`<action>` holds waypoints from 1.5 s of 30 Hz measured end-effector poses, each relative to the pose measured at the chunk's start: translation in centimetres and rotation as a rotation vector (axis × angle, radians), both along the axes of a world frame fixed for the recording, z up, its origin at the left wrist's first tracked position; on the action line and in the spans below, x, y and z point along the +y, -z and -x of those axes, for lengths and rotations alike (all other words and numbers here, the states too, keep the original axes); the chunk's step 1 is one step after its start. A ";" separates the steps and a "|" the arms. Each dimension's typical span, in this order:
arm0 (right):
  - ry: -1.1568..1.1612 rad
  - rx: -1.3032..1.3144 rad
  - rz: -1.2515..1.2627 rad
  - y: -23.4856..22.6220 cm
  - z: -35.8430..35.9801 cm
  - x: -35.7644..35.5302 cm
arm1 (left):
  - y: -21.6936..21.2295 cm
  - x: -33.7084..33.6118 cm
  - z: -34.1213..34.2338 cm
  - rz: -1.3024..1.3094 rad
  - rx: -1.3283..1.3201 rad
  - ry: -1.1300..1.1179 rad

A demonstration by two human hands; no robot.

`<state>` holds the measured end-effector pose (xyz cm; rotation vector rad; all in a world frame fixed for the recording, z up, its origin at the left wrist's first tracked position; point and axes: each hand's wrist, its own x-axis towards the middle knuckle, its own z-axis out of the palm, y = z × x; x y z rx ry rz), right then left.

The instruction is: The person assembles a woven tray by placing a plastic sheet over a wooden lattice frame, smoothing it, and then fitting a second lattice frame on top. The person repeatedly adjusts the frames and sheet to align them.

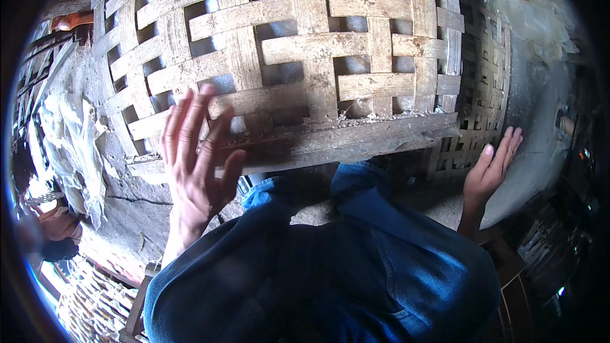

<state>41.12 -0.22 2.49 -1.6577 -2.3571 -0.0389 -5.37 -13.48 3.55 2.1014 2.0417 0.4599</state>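
Observation:
In front of my knees leans a large woven bamboo panel [311, 6], its flat pale strips crossing with square gaps between them. A wooden rail [356, 136] runs along its near edge, with whitish crumbs on top. My left hand [200, 165] is at the panel's near left corner, fingers stretched and apart, the tips overlapping the strips; whether they touch cannot be made out. Out to the right, my right hand [492, 168] holds nothing. Its fingers are extended and the thumb is raised, beside a second, darker woven panel [486, 76].
Crumpled whitish plastic [73, 146] lies on the floor at the left, and pale sheeting [534, 13] at the far right. A woven slatted piece [89, 298] is at the lower left. Wooden seat parts [515, 292] show beside my blue-trousered legs [406, 254].

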 end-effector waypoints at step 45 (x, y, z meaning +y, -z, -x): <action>0.324 0.637 0.500 3.9 1.3 13.7 | 0.6 1.6 -1.9 0.207 0.092 0.196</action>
